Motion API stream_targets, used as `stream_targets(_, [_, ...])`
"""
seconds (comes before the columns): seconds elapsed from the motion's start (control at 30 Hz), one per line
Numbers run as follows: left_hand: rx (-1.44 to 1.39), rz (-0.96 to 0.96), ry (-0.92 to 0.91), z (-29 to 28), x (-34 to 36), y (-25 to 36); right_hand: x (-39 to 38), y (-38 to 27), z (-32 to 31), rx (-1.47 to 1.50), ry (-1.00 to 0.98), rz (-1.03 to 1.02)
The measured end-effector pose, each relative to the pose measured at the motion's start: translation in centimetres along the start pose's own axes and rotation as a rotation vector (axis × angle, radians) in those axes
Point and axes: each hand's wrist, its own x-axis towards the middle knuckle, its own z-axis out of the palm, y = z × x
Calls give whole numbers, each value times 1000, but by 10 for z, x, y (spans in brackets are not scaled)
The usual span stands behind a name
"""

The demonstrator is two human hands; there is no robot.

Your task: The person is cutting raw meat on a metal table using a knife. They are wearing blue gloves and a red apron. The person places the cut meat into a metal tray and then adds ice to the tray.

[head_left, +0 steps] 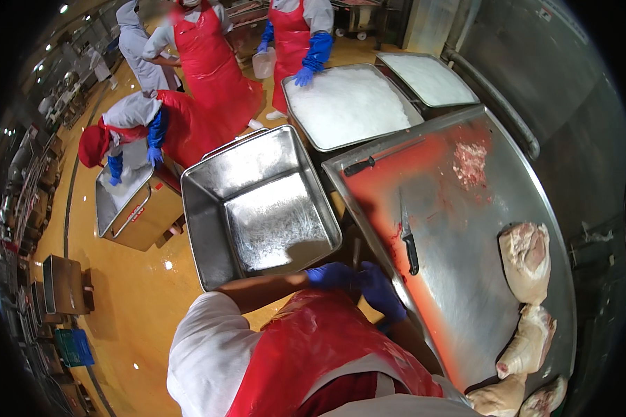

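Observation:
In blue gloves, my left hand (330, 275) and my right hand (382, 292) meet in front of my red apron, beside the near edge of the metal table (459, 278). A thin grey upright piece (356, 251) shows between them; its kind and which hand grips it are unclear. Both hands look closed, though their fingers are mostly hidden. On the table, closest to my right hand, lies a black-handled knife (410, 244). Farther off rests a long thin tool with a black handle (360, 165). Pale skin-on meat pieces (526, 263) line the table's right side.
An empty deep steel bin (193, 208) stands left of the table. Beyond are trays of white ice-like material (344, 104). Meat scraps (470, 165) lie at the table's far end. Co-workers in red aprons (212, 76) stand ahead; one bends over a cart (142, 219).

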Motion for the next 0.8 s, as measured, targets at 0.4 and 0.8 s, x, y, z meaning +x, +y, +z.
stream_targets(0.4, [438, 53, -746, 150, 59, 33, -195, -19, 21, 717, 531, 606])
stream_targets(0.8, [373, 121, -639, 175, 74, 11, -384, 112, 173, 773, 1330, 960])
